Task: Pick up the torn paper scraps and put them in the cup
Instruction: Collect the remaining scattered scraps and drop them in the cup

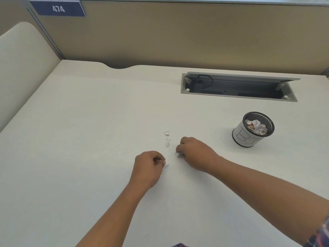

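Note:
Small white torn paper scraps (167,138) lie in a loose line on the cream desk (85,132), just beyond my hands. My left hand (147,168) rests on the desk with fingertips pinched on a tiny scrap; another scrap (166,165) lies just beside those fingers. My right hand (194,153) is curled, knuckles up, with white paper scraps (178,154) showing under its fingers. The cup (252,130) is a black mesh pot wrapped in white paper with handwritten letters. It stands upright to the right of my right hand and holds crumpled paper.
An open cable tray (238,87) with a raised grey lid and a black cord is sunk into the desk behind the cup. A tan partition (178,36) with a blue plate marked 474 (58,8) walls the far edge. A cream side panel (21,65) stands at left.

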The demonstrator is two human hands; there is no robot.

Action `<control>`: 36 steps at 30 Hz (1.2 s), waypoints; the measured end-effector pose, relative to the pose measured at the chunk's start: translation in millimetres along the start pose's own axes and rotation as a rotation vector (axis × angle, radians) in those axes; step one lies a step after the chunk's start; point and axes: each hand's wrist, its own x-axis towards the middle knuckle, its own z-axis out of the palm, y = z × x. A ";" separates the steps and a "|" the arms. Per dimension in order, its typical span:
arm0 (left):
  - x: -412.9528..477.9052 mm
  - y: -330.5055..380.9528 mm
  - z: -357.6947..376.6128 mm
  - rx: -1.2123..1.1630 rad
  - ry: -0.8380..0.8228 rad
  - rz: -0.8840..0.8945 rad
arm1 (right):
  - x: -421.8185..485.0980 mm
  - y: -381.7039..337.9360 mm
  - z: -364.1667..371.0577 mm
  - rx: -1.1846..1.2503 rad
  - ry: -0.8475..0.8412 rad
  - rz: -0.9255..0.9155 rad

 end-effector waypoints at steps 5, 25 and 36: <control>-6.0 9.7 -0.5 -0.067 0.031 -0.019 | -16.6 -4.7 -1.2 -0.041 -0.045 -0.010; 17.8 196.8 110.9 -0.064 -0.205 0.339 | -158.7 62.4 -33.0 1.431 0.418 0.609; 58.8 228.8 162.2 0.060 -0.170 0.371 | -205.2 111.3 -51.7 1.332 0.519 0.660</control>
